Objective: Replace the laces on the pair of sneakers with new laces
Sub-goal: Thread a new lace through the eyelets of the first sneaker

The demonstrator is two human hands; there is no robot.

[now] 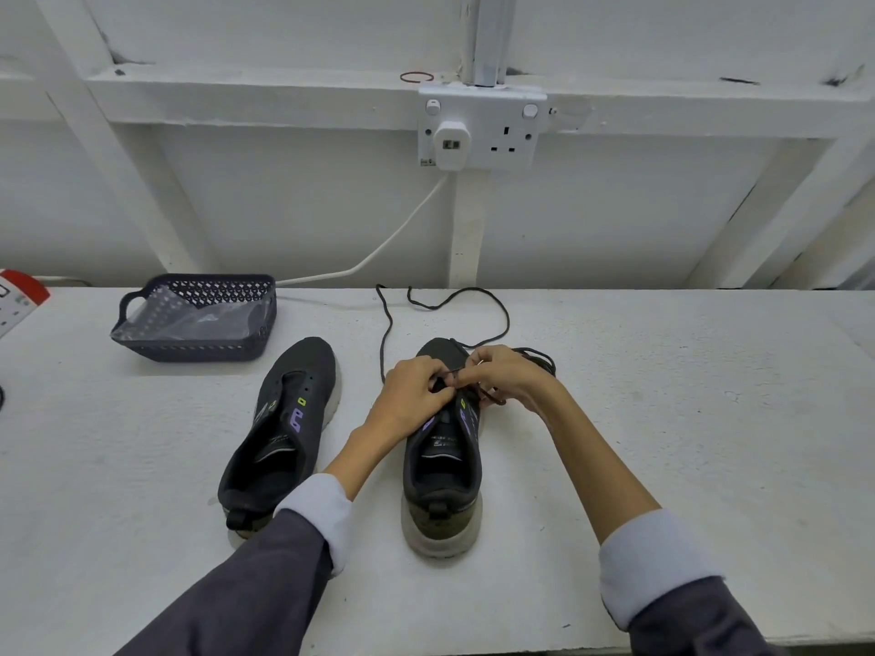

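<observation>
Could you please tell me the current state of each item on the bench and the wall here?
unlaced sneaker: upright, eyelets empty, untouched.
sneaker under the hands: upright, being laced.
lace: pinched at the eyelets, its free length trailing loose towards the wall.
left hand: pinching the lace.
right hand: pinching the lace.
basket: holding a clear plastic bag.
plug: seated in the wall socket.

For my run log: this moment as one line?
left hand: pinches lace | right hand: pinches lace | right sneaker: worked on | left sneaker: no lace
</observation>
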